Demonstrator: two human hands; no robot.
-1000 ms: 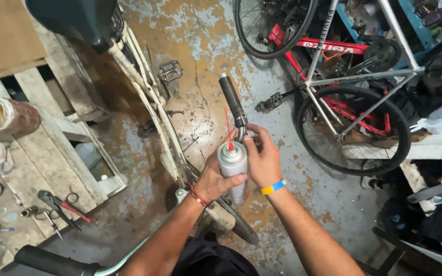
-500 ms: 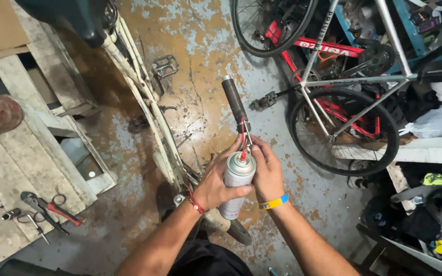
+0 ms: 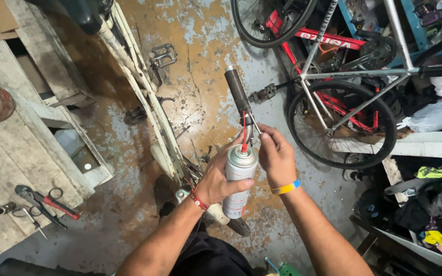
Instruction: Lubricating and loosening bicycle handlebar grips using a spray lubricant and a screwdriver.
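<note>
My left hand (image 3: 220, 179) grips the spray can (image 3: 239, 180) upright in front of me; my right hand (image 3: 276, 156) pinches its red straw (image 3: 244, 132) near the handlebar grip (image 3: 237, 89). If I press too hard, I think the straw could pop off, or spray could wet the grip and make it slippery.

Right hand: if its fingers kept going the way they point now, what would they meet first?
The right hand points up-left at the red straw above the spray can. Its fingertips look almost at the straw and the handlebar; depth between them is unclear.
</note>
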